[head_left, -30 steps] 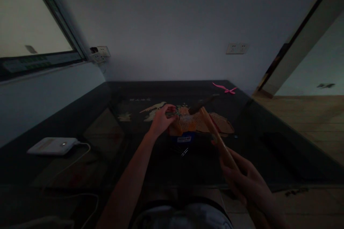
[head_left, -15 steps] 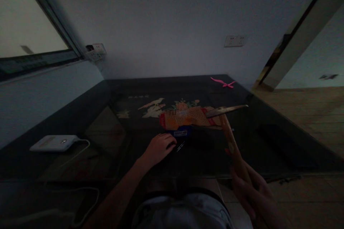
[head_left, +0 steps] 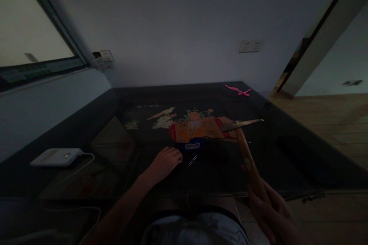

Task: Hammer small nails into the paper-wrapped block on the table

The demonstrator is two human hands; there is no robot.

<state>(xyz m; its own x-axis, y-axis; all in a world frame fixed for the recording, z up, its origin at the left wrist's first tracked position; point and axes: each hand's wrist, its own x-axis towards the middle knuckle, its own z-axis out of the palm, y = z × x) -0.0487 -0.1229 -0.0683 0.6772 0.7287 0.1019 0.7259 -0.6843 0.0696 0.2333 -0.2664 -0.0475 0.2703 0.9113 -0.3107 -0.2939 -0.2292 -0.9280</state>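
Note:
My right hand [head_left: 268, 206] is wrapped round the wooden handle of a hammer [head_left: 249, 157]. The hammer's long, narrow metal head is up, over the right end of an orange and red patterned packet [head_left: 198, 128]. A blue box [head_left: 193, 145] lies just in front of the packet. My left hand [head_left: 168, 159] rests on the dark table to the left of the blue box, its fingers curled together; whether anything is under them is hidden. Two thin shiny lines [head_left: 193, 160] show on the tabletop right of that hand.
The dark table [head_left: 138, 93] stands against a wall with sockets [head_left: 249, 46]. A white power bank [head_left: 56, 157] with a cable lies at the left, a pink ribbon [head_left: 238, 90] at the back right. A dark flat object [head_left: 304, 159] lies at the right.
My left hand has drawn back slightly to the left, away from the blue box. The hammer is still held in my right hand and has shifted little. The view has tilted slightly.

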